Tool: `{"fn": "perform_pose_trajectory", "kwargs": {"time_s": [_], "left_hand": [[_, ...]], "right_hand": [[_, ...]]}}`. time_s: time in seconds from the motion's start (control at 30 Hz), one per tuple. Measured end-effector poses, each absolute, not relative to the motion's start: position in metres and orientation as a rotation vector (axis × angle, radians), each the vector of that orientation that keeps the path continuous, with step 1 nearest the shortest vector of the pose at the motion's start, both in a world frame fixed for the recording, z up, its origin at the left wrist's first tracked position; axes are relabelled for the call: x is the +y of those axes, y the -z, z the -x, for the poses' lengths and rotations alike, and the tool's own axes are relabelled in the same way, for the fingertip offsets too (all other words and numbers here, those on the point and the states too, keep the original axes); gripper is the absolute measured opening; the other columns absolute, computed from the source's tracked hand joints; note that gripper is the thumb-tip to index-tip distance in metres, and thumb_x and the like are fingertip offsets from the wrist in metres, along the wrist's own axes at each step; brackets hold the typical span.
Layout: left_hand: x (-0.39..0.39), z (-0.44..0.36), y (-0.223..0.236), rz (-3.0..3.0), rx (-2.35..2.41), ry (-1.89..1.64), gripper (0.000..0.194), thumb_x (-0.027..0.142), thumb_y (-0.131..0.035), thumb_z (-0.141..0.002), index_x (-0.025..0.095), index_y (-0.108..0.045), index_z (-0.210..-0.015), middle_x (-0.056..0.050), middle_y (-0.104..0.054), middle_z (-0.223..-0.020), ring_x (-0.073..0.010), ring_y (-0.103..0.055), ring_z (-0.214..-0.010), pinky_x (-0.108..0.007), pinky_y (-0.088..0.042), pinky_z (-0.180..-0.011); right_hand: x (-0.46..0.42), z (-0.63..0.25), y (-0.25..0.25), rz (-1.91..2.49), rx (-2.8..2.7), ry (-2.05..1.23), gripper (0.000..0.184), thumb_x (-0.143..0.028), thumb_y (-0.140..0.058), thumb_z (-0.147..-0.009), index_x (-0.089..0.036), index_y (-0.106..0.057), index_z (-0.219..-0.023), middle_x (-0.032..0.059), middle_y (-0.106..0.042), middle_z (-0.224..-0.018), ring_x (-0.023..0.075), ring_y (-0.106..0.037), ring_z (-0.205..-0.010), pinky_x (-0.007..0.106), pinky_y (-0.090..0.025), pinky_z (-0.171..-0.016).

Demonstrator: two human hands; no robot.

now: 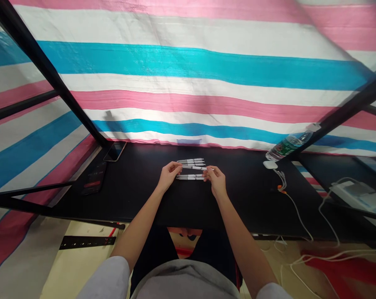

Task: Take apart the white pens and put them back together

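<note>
"What's behind the black table point(134, 170)?"

"A striped sheet point(175, 64) in pink, white and blue, with soft light on it."

"And around the table?"

"Black bars point(77, 114) slant up either side; pale floor point(63, 270) shows below its front edge."

Light: we have it moderate, brightest on the striped sheet point(181, 62) beyond the hands | Glare: we see faint glints there, ahead of the left hand point(170, 172) | Shadow: soft, ahead of the right hand point(217, 179); table point(190, 207) dark around both | Lens: we find stretching, softness far right of them
</note>
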State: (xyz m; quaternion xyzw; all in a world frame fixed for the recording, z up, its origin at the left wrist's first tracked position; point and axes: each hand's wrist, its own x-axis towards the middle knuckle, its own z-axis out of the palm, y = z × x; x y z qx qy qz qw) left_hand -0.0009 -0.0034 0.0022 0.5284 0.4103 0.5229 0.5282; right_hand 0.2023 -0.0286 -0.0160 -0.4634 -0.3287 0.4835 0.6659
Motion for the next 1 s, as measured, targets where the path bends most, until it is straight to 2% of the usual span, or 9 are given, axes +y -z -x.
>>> {"fn": "perform_pose_trajectory", "kwargs": {"time_s": [0.17, 0.37, 0.53, 0.73, 0.9, 1.0], "left_hand": [[-0.0022, 0.0006, 0.0005, -1.229, 0.970, -1.290, 0.036, 0.043, -0.074, -0.071, 0.016, -0.067, -0.094, -0.005, -0.068, -0.084, -0.0155, -0.063, -0.075, -0.029, -0.049, -0.069], [0.0006, 0.0015, 0.0051, -1.219, 1.031, -1.259, 0.032, 0.044, -0.074, -0.070, 0.014, -0.068, -0.081, -0.004, -0.066, -0.073, -0.0144, -0.060, -0.068, -0.029, -0.048, -0.066], [0.0006, 0.0008, 0.0056, -1.194, 0.967, -1.279, 0.039, 0.044, -0.075, -0.069, 0.015, -0.069, -0.094, -0.005, -0.069, -0.082, -0.0168, -0.064, -0.078, -0.030, -0.050, -0.072], [-0.0009, 0.0009, 0.0034, -1.228, 1.008, -1.235, 0.032, 0.044, -0.073, -0.072, 0.014, -0.068, -0.083, -0.003, -0.066, -0.074, -0.0134, -0.059, -0.069, -0.029, -0.050, -0.070], [-0.0011, -0.0001, 0.0026, -1.243, 0.969, -1.267, 0.037, 0.043, -0.074, -0.070, 0.016, -0.067, -0.094, -0.005, -0.068, -0.085, -0.0160, -0.063, -0.079, -0.030, -0.051, -0.073], [-0.0001, 0.0004, 0.0052, -1.256, 1.003, -1.231, 0.038, 0.046, -0.069, -0.075, 0.014, -0.068, -0.095, -0.004, -0.067, -0.077, -0.0145, -0.062, -0.071, -0.029, -0.050, -0.067]], "right_hand": [[-0.0293, -0.2025, 0.0155, 1.051, -0.747, -1.113, 0.037, -0.047, -0.081, -0.063, -0.017, -0.064, -0.078, 0.0020, -0.067, -0.065, 0.0142, -0.063, -0.055, 0.022, -0.046, -0.043], [-0.0277, -0.2044, 0.0192, 1.043, -0.762, -1.123, 0.036, -0.046, -0.080, -0.064, -0.017, -0.065, -0.080, 0.0023, -0.067, -0.068, 0.0146, -0.064, -0.058, 0.022, -0.047, -0.043], [-0.0270, -0.2062, 0.0215, 1.056, -0.782, -1.118, 0.037, -0.047, -0.079, -0.065, -0.018, -0.064, -0.082, 0.0030, -0.068, -0.070, 0.0160, -0.065, -0.060, 0.024, -0.048, -0.044], [-0.0282, -0.2059, 0.0199, 1.060, -0.788, -1.122, 0.037, -0.047, -0.079, -0.066, -0.018, -0.064, -0.083, 0.0032, -0.068, -0.072, 0.0159, -0.065, -0.061, 0.024, -0.049, -0.044], [-0.0283, -0.2061, 0.0194, 1.062, -0.787, -1.115, 0.037, -0.047, -0.078, -0.066, -0.018, -0.064, -0.083, 0.0032, -0.068, -0.073, 0.0165, -0.065, -0.062, 0.024, -0.048, -0.044], [-0.0292, -0.2057, 0.0183, 1.059, -0.793, -1.117, 0.037, -0.047, -0.078, -0.066, -0.018, -0.065, -0.084, 0.0033, -0.068, -0.073, 0.0163, -0.065, -0.063, 0.024, -0.048, -0.045]]}}
